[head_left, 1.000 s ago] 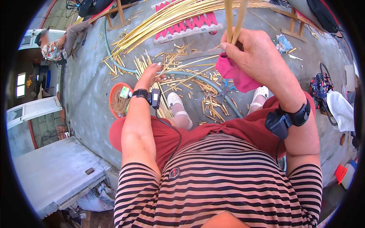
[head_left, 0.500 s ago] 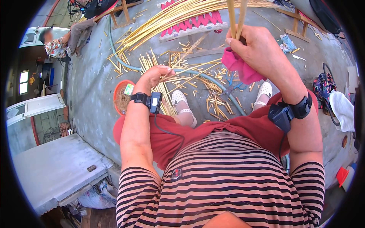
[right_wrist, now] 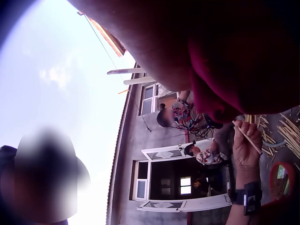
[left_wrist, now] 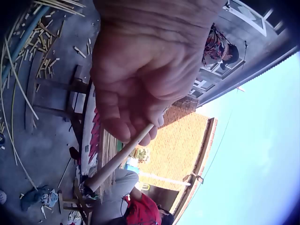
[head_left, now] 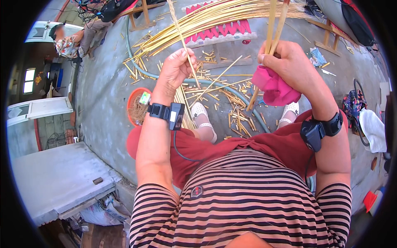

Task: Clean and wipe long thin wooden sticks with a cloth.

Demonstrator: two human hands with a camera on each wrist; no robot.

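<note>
In the head view my left hand point(head_left: 177, 70) is raised at the left and pinches a thin straw-coloured stalk point(head_left: 182, 35) between thumb and fingers. The stalk's feathery end points up and its bare end down. My right hand point(head_left: 285, 66) grips two thicker stalks point(head_left: 275, 31), whose lower ends show below the hand. Bunched pink cloth point(head_left: 275, 89) hangs at that palm, its inner part hidden by the fingers. The left wrist view shows the palm and the pinched stalk point(left_wrist: 117, 161) slanting away from the fingertips.
Cut stalk pieces point(head_left: 237, 118) litter the concrete floor around my shoes. A long stalk bundle point(head_left: 198, 25) lies across a low bench with pink trim. A blue-grey hose point(head_left: 144, 73) curves over the floor. An orange basket point(head_left: 131, 118) stands left. Another person point(head_left: 68, 43) sits far left.
My left hand has come up from the stalks on the floor, bringing one thin stalk with it and turning it upright. My right hand keeps its grip and sits slightly further right and lower.
</note>
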